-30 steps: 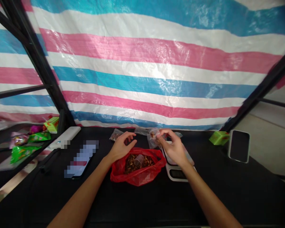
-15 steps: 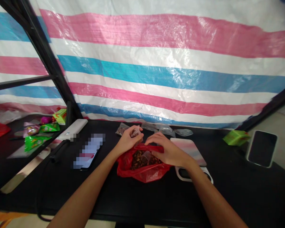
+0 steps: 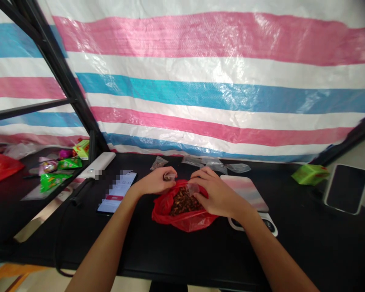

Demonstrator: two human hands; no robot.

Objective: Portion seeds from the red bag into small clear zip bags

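Note:
My left hand (image 3: 153, 182) pinches a small transparent plastic bag (image 3: 169, 177) just above the left rim of a red plastic bag (image 3: 163, 211). My right hand (image 3: 218, 196) rests over the bag's right side, its fingers around a small transparent plastic cup (image 3: 192, 189). The red bag lies open on the black table (image 3: 176, 251). It holds a heap of brown dried pieces (image 3: 184, 202). What they are is too small to tell.
Right of the red bag stands a white kitchen scale (image 3: 246, 192) with a pink-toned top. Several transparent bags (image 3: 215, 166) lie behind. A phone (image 3: 117, 191), white power bank (image 3: 97, 165), green box (image 3: 310, 174), and dark-screened phone (image 3: 346, 189) surround the work area. Snack packets (image 3: 51, 180) lie left.
My right hand has lifted the small cup out of the brown pieces. My left hand has dropped lower with the small bag, and the view has tilted slightly.

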